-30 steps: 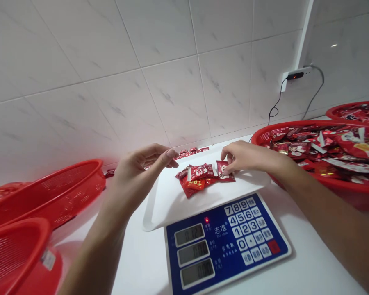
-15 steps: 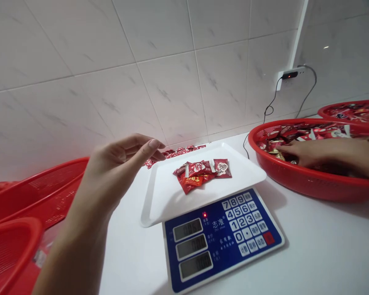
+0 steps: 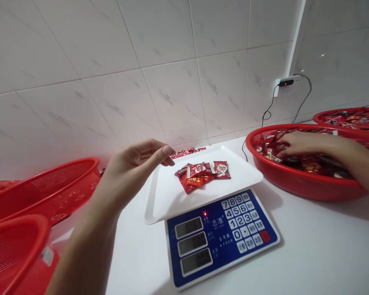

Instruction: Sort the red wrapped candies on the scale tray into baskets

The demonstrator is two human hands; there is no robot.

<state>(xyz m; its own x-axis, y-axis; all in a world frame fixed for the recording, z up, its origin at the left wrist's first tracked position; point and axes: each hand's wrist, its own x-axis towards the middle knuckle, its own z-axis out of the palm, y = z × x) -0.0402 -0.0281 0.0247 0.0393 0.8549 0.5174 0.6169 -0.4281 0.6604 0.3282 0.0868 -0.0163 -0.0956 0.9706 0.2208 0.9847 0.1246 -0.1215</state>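
Observation:
My left hand (image 3: 138, 166) hovers over the left edge of a white weighing tray (image 3: 233, 180), fingers loosely bent and thumb apart, holding nothing. Several red wrapped candies (image 3: 199, 172) lie in a small pile on the tray. The tray sits on a blue digital scale (image 3: 221, 237), whose top display (image 3: 189, 226) seems to read 0.06. At right, my right hand (image 3: 298, 144) is inside a large red basket (image 3: 295, 184) of wrapped candies, its fingers pinching a red candy packet (image 3: 274, 145). Some of its fingertips are hidden among the wrappers.
More red packets (image 3: 187, 152) lie behind the tray by the tiled wall. Red baskets (image 3: 70, 180) stand at the left, and another filled basket (image 3: 353, 119) is at the back right. A black cord (image 3: 266, 114) hangs from a wall socket.
My right hand has risen a little in the basket, and a red packet now shows at its fingers. My left hand stays by the tray. The view has shifted slightly.

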